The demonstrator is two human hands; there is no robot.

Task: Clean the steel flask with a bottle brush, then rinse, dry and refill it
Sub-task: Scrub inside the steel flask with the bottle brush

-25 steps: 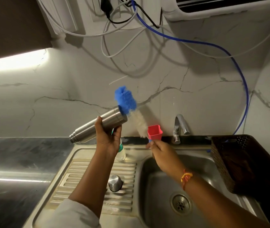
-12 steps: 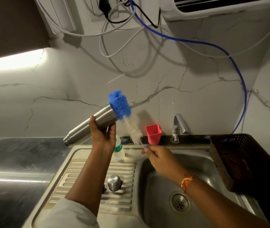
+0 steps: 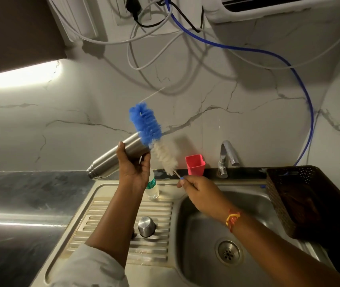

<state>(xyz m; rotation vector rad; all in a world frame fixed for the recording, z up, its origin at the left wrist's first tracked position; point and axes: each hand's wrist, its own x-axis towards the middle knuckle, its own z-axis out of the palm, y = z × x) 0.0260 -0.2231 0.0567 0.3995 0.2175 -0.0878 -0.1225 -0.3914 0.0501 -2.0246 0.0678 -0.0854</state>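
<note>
Just above the drainboard's point(image 3: 107, 214) back edge, the left hand point(image 3: 133, 169) grips the steel flask point(image 3: 111, 161) around its body, fingers curled. The flask is tilted, threaded neck down to the left, wider end up to the right. A steel cap point(image 3: 146, 226) stands on the drainboard below. The bottle brush point(image 3: 146, 125) lies against the flask's upper end, blue bristles touching steel, white bristles lower. The right hand point(image 3: 198, 189) pinches its thin handle over the sink basin's point(image 3: 196, 245) back left corner. A red cup point(image 3: 195, 164) sits on the back ledge beside the tap point(image 3: 227, 156).

A pale rumpled sleeve point(image 3: 94, 268) covers the left elbow; a red-and-yellow thread band point(image 3: 232, 218) circles the right wrist.
</note>
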